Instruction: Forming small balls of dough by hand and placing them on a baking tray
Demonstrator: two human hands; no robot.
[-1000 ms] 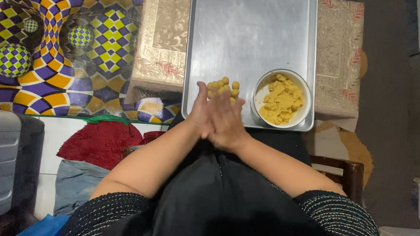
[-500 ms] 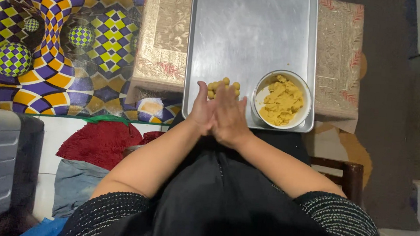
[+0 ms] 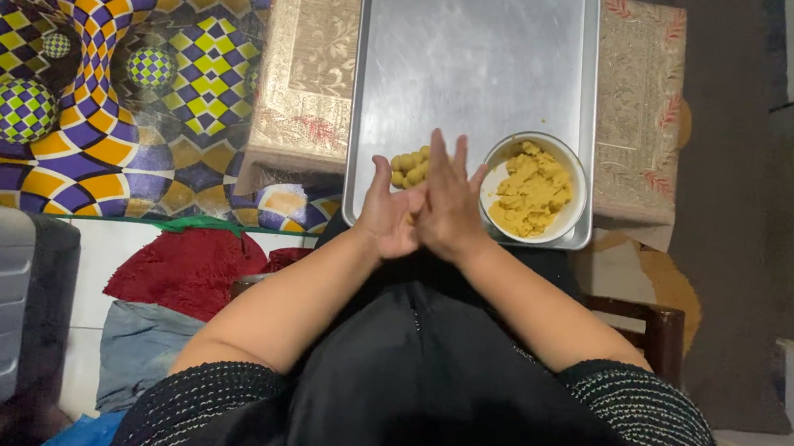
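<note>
Palms pressed together, left hand (image 3: 388, 218) under right hand (image 3: 450, 206), over near edge of metal tray (image 3: 472, 50). Dough balls (image 3: 409, 165) just left; white bowl (image 3: 574, 223) w/ yellow dough (image 3: 532, 191) right.

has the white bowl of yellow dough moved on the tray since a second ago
No. The white bowl sits in the same near right corner of the metal tray as before.

I see a plain silver-grey tray (image 3: 471, 59) with yellow dough balls (image 3: 408, 165) on it and a white bowl (image 3: 568, 229) of yellow dough (image 3: 532, 192). Under the tray lies a beige-gold cloth (image 3: 310, 65) with a leafy pattern and small red sprigs. The rug (image 3: 98, 67) shows purple, yellow, orange and white checks with green-chequered spheres. My sleeves (image 3: 645, 427) are black with fine pale stripes. A red cloth (image 3: 188, 268) lies lower left.
</note>
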